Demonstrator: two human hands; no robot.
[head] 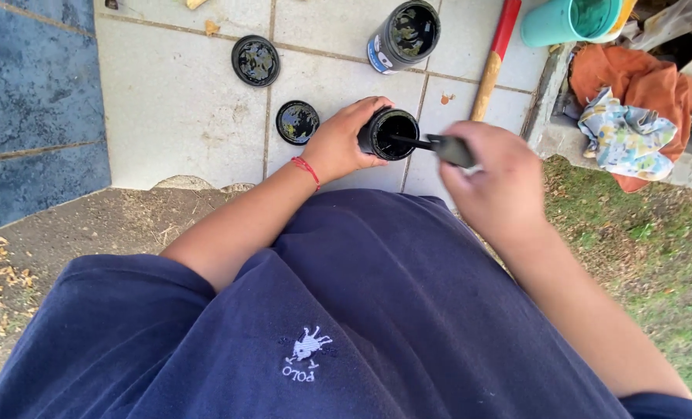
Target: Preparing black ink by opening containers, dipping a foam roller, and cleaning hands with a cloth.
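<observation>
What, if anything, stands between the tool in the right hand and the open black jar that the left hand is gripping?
Nothing visible does. The left hand grips the black jar by its side, leaving the mouth uncovered, and the dark tool in the right hand already reaches into it.

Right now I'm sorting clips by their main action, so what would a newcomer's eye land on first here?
The two hands at the centre: the left hand grips a small black jar while the right hand dips a brush into it. Behind them, two black lids and a second open jar lie on the pale tiles. Orange cloth is heaped at the right.
</observation>
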